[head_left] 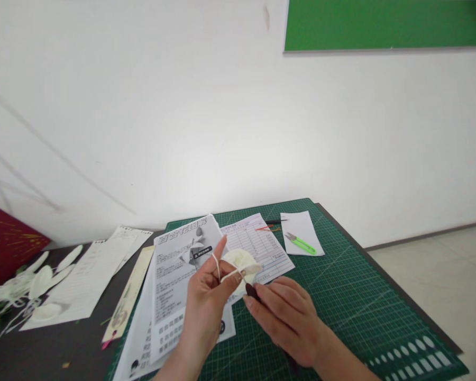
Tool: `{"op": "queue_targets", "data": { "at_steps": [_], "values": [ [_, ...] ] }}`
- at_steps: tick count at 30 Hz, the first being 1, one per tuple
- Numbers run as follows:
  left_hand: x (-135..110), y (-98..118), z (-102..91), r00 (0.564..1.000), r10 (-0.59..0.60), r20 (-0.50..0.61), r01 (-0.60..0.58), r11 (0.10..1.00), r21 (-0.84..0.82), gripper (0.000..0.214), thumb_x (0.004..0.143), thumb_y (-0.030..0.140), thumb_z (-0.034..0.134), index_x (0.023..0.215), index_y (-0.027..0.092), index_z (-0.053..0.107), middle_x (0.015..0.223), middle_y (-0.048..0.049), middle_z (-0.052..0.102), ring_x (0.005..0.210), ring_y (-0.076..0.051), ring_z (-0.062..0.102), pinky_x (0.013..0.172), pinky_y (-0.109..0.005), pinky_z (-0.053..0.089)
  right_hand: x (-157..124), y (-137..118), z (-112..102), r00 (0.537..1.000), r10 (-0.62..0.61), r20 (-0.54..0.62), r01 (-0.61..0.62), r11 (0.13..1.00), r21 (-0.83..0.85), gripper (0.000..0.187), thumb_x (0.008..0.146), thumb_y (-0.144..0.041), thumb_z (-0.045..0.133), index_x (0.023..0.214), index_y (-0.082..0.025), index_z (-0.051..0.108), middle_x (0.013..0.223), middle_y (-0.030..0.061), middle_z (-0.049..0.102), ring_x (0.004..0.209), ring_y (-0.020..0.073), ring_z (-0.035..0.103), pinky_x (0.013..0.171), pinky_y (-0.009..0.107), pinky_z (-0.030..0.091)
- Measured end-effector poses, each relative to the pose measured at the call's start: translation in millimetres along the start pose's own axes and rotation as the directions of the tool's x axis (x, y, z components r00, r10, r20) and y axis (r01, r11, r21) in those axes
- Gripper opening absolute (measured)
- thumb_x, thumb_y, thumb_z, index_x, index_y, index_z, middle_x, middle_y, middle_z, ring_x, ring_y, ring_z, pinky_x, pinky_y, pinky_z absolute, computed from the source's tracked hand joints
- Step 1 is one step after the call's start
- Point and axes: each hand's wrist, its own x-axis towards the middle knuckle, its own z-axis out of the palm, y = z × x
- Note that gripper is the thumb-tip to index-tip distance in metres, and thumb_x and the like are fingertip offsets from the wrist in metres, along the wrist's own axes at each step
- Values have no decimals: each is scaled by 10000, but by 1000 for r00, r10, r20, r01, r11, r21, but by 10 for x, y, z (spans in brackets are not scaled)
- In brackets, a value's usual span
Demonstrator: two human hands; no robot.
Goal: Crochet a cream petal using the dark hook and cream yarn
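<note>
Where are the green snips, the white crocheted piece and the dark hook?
green snips (303, 245): head view, on the green handle.
white crocheted piece (241, 259): head view, on its upper middle.
dark hook (251, 291): head view, on its exposed end.

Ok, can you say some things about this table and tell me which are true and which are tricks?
1. White yarn is looped round a finger of the left hand. True.
2. The right hand holds scissors. False: it holds a dark hook.
3. The green snips lie on a white slip of paper. True.
4. The cutting mat is red. False: it is green.
5. The left hand holds a white crocheted piece. True.
</note>
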Motion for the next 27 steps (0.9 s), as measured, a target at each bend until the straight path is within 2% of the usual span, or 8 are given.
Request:
{"op": "queue_targets", "data": {
  "at_steps": [5, 11, 13, 16, 18, 21, 24, 27],
  "values": [
    [-29, -34, 25, 996, 83, -25, -82, 995, 55, 791, 675, 208, 755, 1394, 223, 426, 548, 101, 532, 527, -84, 471, 629, -226, 391, 47, -63, -11, 1000, 5, -12, -6, 999, -32, 314, 930, -128, 396, 1036, -87, 690, 885, 115, 755, 766, 191, 662, 709, 320, 543],
    [43, 45, -54, 994, -27, 105, 29, 999, -25, 808, 661, 135, 760, 1392, 210, 425, 558, 87, 533, 503, -56, 422, 537, -190, 320, -29, 54, 121, 950, 303, -75, -244, 872, 425, 302, 866, -64, 499, 1107, -169, 647, 900, 98, 738, 761, 183, 678, 648, 319, 573],
    [66, 74, -77, 979, -130, 157, 144, 986, -81, 787, 625, 96, 764, 1354, 174, 479, 571, 78, 526, 462, -33, 365, 470, -177, 252, -38, 73, 115, 963, 254, -93, -196, 892, 408, 280, 880, -88, 496, 1103, -158, 650, 887, 102, 741, 758, 189, 678, 642, 326, 577],
    [67, 103, -77, 942, -247, 226, 281, 951, -132, 745, 591, 79, 765, 1298, 107, 532, 538, 87, 475, 420, -14, 276, 421, -178, 164, -44, 37, 64, 995, 78, -69, -62, 975, 214, 262, 914, -134, 467, 1092, -110, 658, 882, 116, 748, 803, 198, 671, 700, 331, 570],
    [43, 99, -52, 963, -195, 188, 217, 971, -102, 761, 610, 95, 761, 1325, 113, 502, 527, 91, 472, 434, -27, 305, 436, -174, 207, -45, -16, 32, 1000, 8, -15, -8, 998, 54, 279, 918, -115, 443, 1081, -101, 668, 908, 113, 750, 832, 196, 667, 755, 328, 552],
    [7, 38, -11, 998, 40, 52, -44, 997, 68, 795, 662, 168, 748, 1389, 176, 428, 546, 88, 498, 500, -70, 406, 522, -193, 324, -51, -85, 27, 1000, 24, -4, -24, 998, -60, 352, 940, -128, 355, 1086, -102, 673, 924, 116, 748, 816, 199, 663, 756, 334, 538],
    [14, -60, -14, 974, 225, 2, -216, 936, 276, 706, 697, 236, 712, 1362, 201, 477, 567, 81, 494, 494, -91, 384, 495, -213, 311, -62, -95, 73, 995, 96, -4, -96, 995, 18, 343, 936, -151, 372, 1138, -97, 644, 928, 129, 739, 800, 212, 663, 718, 350, 544],
    [51, -130, -54, 960, 279, 35, -270, 878, 396, 658, 707, 244, 693, 1339, 206, 514, 575, 77, 491, 473, -91, 349, 463, -222, 270, -59, -64, 122, 969, 239, -63, -219, 949, 228, 323, 872, -91, 496, 1169, -129, 616, 904, 120, 729, 774, 207, 658, 648, 338, 552]
  ]
}}
